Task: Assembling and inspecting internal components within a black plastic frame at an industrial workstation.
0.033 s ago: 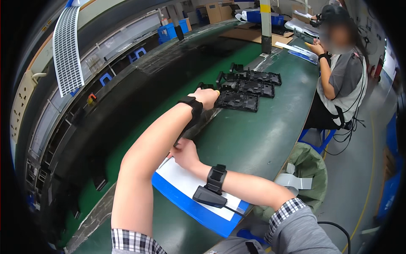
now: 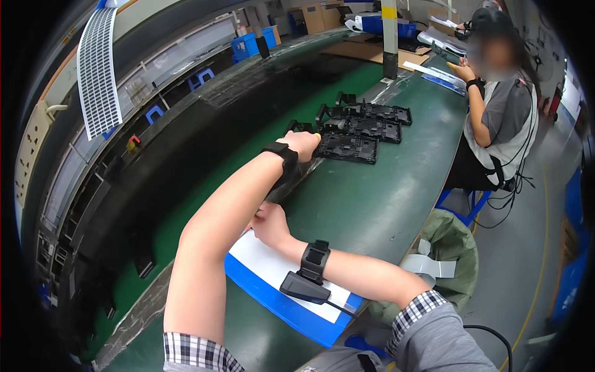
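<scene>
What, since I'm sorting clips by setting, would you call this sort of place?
Probably a factory floor, perhaps an assembly line: similar black parts lie grouped on a long green bench, a co-worker sits farther along it, and a socket strip is mounted at the left.

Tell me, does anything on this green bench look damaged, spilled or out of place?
One thing: the shiny strip along the left side of the green bench looks wrinkled and scuffed, unlike the smooth surface beside it. I see no spill, and the black plastic housings sit close together without obvious damage.
</scene>
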`<state>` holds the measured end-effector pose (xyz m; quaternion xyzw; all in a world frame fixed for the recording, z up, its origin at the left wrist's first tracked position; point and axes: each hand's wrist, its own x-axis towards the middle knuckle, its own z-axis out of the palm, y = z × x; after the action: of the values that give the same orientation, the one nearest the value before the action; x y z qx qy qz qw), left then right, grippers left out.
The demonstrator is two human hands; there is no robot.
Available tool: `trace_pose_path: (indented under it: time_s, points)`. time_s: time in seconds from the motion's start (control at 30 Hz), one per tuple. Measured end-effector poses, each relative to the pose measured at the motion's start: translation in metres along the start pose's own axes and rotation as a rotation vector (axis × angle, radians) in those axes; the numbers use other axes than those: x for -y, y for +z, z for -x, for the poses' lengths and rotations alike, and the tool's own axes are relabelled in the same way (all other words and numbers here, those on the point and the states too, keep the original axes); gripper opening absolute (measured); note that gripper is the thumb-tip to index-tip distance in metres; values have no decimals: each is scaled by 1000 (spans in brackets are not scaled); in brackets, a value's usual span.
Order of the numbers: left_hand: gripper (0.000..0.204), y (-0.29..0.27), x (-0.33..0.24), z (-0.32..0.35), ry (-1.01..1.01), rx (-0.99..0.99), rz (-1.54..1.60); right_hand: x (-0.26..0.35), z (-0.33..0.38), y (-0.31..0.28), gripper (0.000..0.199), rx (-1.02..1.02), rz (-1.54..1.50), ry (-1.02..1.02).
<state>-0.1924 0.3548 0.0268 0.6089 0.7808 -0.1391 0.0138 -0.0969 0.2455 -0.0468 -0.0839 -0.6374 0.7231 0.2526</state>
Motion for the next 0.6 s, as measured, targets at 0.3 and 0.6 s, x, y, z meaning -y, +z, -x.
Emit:
trace_pose_path:
  time_s: [0.3,0.6]
  points:
    - [14,-53,-31,63,253,-397,-257,-26,-10,-7,10,15,-26,-148]
    - [21,-59,-47,282,18,-469,-25,12,13,-26,14,228,-530,355]
